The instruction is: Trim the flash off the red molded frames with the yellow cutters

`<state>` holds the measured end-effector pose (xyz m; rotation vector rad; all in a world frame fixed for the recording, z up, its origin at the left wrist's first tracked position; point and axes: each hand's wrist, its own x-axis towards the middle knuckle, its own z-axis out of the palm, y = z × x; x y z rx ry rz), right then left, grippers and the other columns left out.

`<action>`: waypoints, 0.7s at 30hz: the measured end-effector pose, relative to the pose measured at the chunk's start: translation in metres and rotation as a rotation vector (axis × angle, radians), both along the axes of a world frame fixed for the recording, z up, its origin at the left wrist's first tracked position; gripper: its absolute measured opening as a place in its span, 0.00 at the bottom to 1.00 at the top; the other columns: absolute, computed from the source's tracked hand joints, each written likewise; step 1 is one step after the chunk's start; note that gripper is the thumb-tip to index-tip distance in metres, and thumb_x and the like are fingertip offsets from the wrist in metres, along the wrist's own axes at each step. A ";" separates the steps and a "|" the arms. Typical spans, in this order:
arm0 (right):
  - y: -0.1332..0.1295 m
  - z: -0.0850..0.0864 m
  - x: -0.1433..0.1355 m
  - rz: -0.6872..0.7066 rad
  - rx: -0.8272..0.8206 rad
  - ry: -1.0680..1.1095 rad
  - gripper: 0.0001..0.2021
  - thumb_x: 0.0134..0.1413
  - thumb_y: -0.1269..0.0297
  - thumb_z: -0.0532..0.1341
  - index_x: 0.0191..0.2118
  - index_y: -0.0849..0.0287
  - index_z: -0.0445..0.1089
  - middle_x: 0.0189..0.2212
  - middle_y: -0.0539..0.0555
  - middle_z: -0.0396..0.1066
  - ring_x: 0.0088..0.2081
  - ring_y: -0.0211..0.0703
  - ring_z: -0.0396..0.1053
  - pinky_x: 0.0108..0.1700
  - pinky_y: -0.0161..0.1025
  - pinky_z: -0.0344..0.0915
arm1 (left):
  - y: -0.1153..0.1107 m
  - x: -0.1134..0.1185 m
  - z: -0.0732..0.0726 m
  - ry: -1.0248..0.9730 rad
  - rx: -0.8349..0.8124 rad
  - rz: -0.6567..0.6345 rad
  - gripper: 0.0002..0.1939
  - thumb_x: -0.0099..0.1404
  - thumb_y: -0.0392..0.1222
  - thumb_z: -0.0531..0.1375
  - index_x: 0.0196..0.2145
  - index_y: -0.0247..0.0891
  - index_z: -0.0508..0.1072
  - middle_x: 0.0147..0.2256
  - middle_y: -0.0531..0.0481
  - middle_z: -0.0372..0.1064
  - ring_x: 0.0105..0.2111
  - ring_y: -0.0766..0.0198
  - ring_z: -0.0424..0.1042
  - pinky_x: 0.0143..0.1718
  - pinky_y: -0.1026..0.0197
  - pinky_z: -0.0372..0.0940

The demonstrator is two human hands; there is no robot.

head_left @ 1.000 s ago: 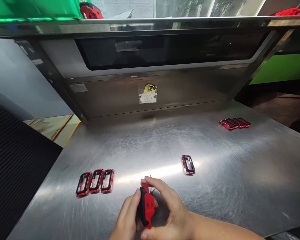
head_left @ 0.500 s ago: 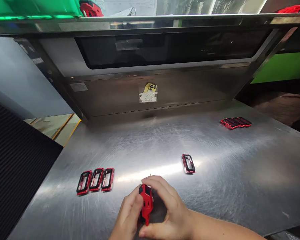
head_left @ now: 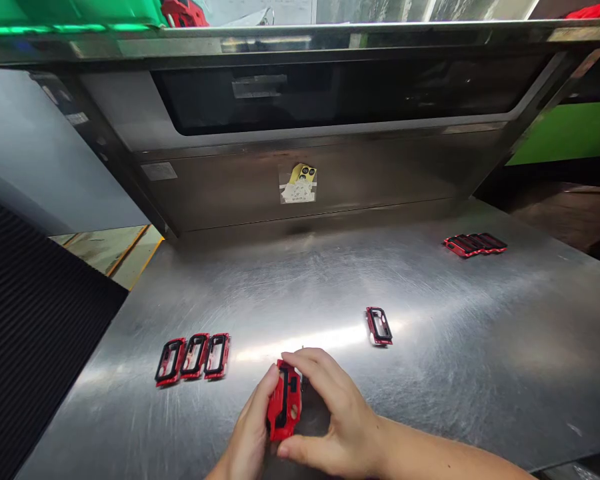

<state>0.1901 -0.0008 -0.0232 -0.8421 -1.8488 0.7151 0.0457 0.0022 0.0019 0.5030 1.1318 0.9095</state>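
Observation:
Near the table's front edge, a red and black part [head_left: 286, 403] is held between both hands. My left hand [head_left: 250, 427] grips its left side, with the thumb along the upper left edge. My right hand [head_left: 337, 413] curves around the right side, fingertips on the top end and thumb at the bottom end. Three red and black frames stand in a row to the left, the nearest to my hands being one frame [head_left: 217, 356]. Another single frame [head_left: 379, 326] lies to the right, beyond my right hand.
Several overlapping red and black frames [head_left: 475, 245] lie at the back right of the metal table [head_left: 300, 280]. A plastic bag with yellow stickers [head_left: 299, 184] is on the back panel. Overhead runs a shelf with a green bin [head_left: 70, 13].
The held part has turned between my hands, so a broader side with a black strip and openings now shows. My left thumb has moved up along it. The view has shifted slightly.

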 end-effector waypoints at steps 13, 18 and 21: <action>0.027 0.028 0.029 -0.012 -0.082 -0.848 0.19 0.47 0.78 0.57 0.48 0.61 0.66 0.49 0.61 0.66 0.48 0.55 0.62 0.47 0.48 0.63 | 0.019 -0.002 0.004 0.014 0.056 0.089 0.29 0.44 0.65 0.66 0.17 0.38 0.59 0.13 0.62 0.53 0.13 0.77 0.44 0.13 0.71 0.43; 0.030 0.026 0.027 -0.079 -0.070 -0.998 0.05 0.55 0.73 0.60 0.38 0.61 0.68 0.38 0.57 0.69 0.40 0.51 0.65 0.40 0.44 0.63 | 0.018 -0.001 0.004 0.016 0.062 0.061 0.28 0.45 0.65 0.66 0.17 0.39 0.58 0.13 0.62 0.52 0.14 0.76 0.44 0.14 0.71 0.44; 0.030 0.025 0.027 -0.082 -0.076 -0.994 0.04 0.54 0.72 0.61 0.37 0.61 0.67 0.37 0.56 0.69 0.39 0.51 0.65 0.39 0.43 0.62 | 0.018 -0.001 0.003 0.028 0.056 0.060 0.29 0.43 0.66 0.65 0.17 0.39 0.58 0.13 0.62 0.52 0.13 0.76 0.44 0.14 0.71 0.43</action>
